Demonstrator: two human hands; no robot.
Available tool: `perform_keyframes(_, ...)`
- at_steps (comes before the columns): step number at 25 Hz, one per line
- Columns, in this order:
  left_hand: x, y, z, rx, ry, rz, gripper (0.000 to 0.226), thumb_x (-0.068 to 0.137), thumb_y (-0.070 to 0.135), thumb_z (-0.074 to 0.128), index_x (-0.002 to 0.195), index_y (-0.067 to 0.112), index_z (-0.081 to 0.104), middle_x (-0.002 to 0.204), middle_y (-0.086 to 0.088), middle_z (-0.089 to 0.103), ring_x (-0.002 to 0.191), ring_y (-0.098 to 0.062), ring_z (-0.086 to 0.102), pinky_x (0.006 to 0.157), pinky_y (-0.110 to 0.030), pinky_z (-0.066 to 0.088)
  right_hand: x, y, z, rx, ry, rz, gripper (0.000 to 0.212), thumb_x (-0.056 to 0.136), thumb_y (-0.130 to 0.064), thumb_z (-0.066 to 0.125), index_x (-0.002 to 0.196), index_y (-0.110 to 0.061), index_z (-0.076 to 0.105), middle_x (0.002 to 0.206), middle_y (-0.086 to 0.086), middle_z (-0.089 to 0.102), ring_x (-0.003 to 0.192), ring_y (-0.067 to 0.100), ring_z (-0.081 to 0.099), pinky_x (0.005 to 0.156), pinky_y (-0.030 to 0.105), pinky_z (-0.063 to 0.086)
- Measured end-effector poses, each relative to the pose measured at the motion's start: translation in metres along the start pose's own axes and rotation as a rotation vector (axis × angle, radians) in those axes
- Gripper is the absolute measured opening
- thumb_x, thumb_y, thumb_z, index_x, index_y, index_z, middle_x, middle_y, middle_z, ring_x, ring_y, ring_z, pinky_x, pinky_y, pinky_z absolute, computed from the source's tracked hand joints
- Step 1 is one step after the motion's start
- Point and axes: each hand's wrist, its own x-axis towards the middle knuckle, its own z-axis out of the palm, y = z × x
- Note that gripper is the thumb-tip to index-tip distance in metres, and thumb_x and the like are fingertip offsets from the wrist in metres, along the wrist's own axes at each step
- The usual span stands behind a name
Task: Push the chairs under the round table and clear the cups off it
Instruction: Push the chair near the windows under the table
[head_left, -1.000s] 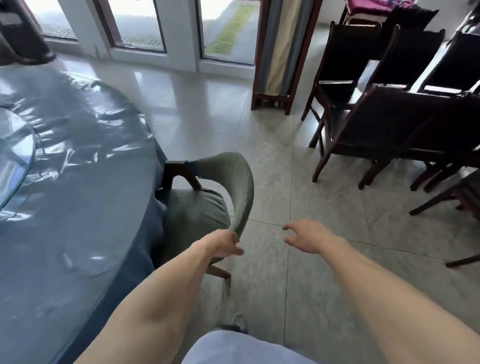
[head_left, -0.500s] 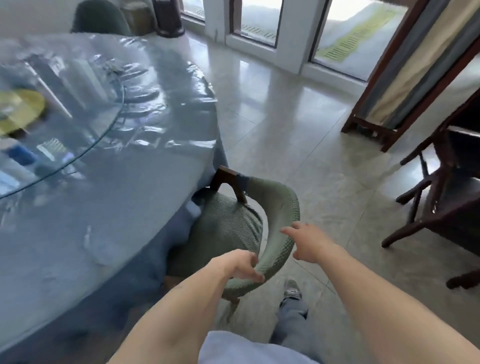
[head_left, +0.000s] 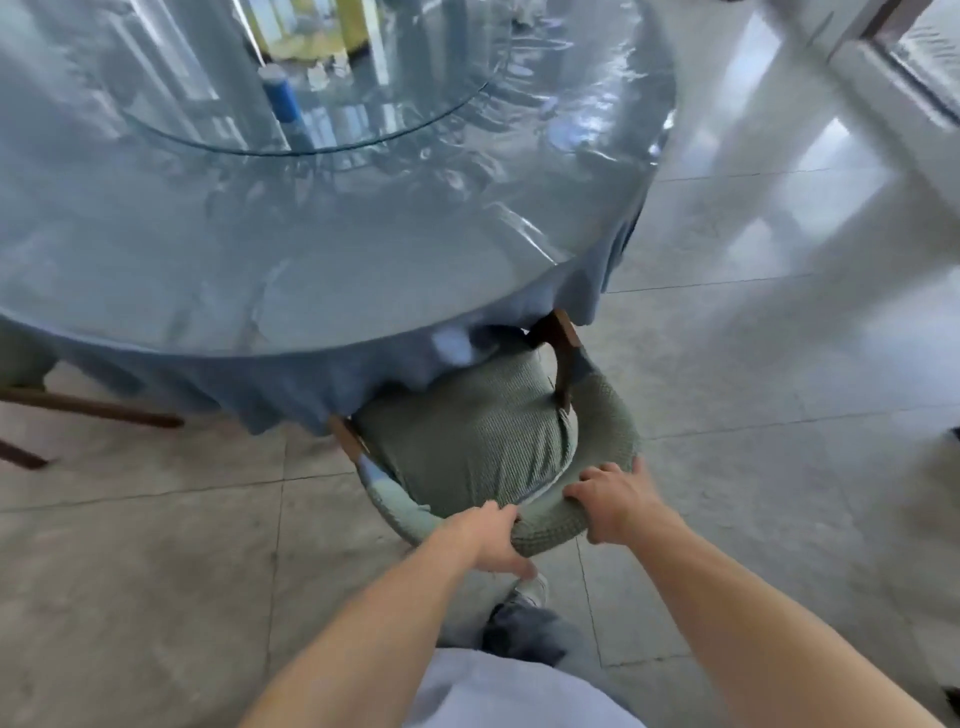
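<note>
Both hands, left grip (head_left: 491, 535) and right grip (head_left: 613, 499), curl around the green chair (head_left: 483, 441) backrest; beyond them, the counter (head_left: 311, 260) cloth could snag its arms.

Both hands (head_left: 545, 519) — on chair (head_left: 478, 431) back

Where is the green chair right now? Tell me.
In the head view, the green chair sits lower centre, its seat partly under the round table, with both hands gripping its backrest.
</note>
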Motion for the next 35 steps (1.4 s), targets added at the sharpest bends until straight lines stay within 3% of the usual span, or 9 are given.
perform_keyframes(5,-0.012,0.011,0.036,-0.042,0.225,-0.136,0.079,0.076,0.052,0.065,0.143,0.026,0.033,0.134,-0.007,0.044,0.125,-0.030,0.044,0.105,-0.049,0.034,0.029,-0.002,0.007,-0.142,-0.110,-0.193,0.066,0.079,-0.037,0.071,0.138,-0.036,0.043,0.133,-0.002,0.052,0.127,0.025,0.046,0.110,0.064,0.025)
perform_keyframes(8,-0.012,0.021,0.057,-0.053,0.383,-0.189,0.073,0.077,0.045,0.066,0.140,0.025,0.035,0.133,-0.006,0.044,0.125,-0.028,0.043,0.107,-0.047,0.029,0.037,-0.003,0.020,-0.163,-0.059,-0.257,0.057,0.083,-0.028,0.061,0.138,-0.034,0.044,0.130,-0.003,0.053,0.125,0.025,0.049,0.108,0.068,0.027)
perform_keyframes(13,-0.003,0.037,0.071,-0.060,0.586,-0.320,0.053,0.082,0.032,0.068,0.128,0.024,0.043,0.123,-0.006,0.049,0.118,-0.029,0.049,0.107,-0.050,0.028,0.043,0.005,0.026,-0.125,0.016,-0.358,0.050,0.083,-0.025,0.054,0.131,-0.036,0.048,0.115,-0.005,0.060,0.111,0.024,0.058,0.101,0.058,0.040)
perform_keyframes(16,0.004,0.050,0.065,-0.024,0.591,-0.425,0.046,0.084,0.019,0.067,0.124,0.022,0.044,0.121,-0.008,0.049,0.117,-0.032,0.051,0.107,-0.061,0.026,0.041,0.019,0.040,-0.082,0.206,-0.445,0.046,0.086,-0.034,0.056,0.131,-0.039,0.048,0.114,-0.011,0.063,0.111,0.020,0.060,0.101,0.049,0.041)
perform_keyframes(20,0.009,0.051,0.061,0.023,0.545,-0.461,0.050,0.085,0.004,0.060,0.129,0.024,0.048,0.122,-0.007,0.052,0.117,-0.033,0.052,0.107,-0.069,0.024,0.045,0.034,0.051,-0.075,0.310,-0.427,0.036,0.089,-0.039,0.061,0.123,-0.040,0.052,0.111,-0.013,0.065,0.109,0.020,0.061,0.105,0.061,0.030)
perform_keyframes(27,0.038,0.014,-0.005,-0.014,0.593,-0.484,0.046,0.089,0.015,0.064,0.129,0.035,0.053,0.119,0.001,0.057,0.117,-0.027,0.053,0.105,-0.066,0.027,0.104,0.029,-0.003,-0.057,0.336,-0.398,0.026,0.087,-0.037,0.064,0.112,-0.041,0.055,0.096,-0.013,0.063,0.099,0.018,0.061,0.102,0.063,0.034)
perform_keyframes(35,0.081,-0.042,-0.075,-0.049,0.606,-0.630,0.043,0.078,0.027,0.079,0.114,0.040,0.061,0.110,0.005,0.058,0.117,-0.024,0.052,0.105,-0.065,0.025,0.179,0.013,-0.068,-0.027,0.396,-0.380,0.021,0.084,-0.037,0.068,0.103,-0.037,0.059,0.089,-0.011,0.062,0.094,0.022,0.061,0.101,0.068,0.033)
